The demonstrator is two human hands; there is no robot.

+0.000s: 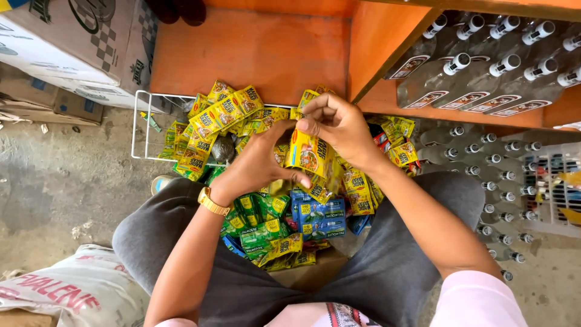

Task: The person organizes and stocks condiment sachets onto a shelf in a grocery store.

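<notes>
My left hand (259,162) and my right hand (340,126) meet over a heap of small sachets. Together they hold a strip of yellow seasoning sachets (310,156), the right pinching its top edge, the left gripping lower down. A gold watch (212,201) sits on my left wrist. Under the hands lie more yellow sachets (223,112), green sachets (261,231) and blue sachets (318,217), piled between my knees.
A white wire rack (144,127) stands at the left of the heap. Cardboard boxes (72,42) are at top left, a printed sack (72,290) at bottom left. Clear capped bottles (484,66) fill an orange shelf (260,48) at right, beside a white crate (554,188).
</notes>
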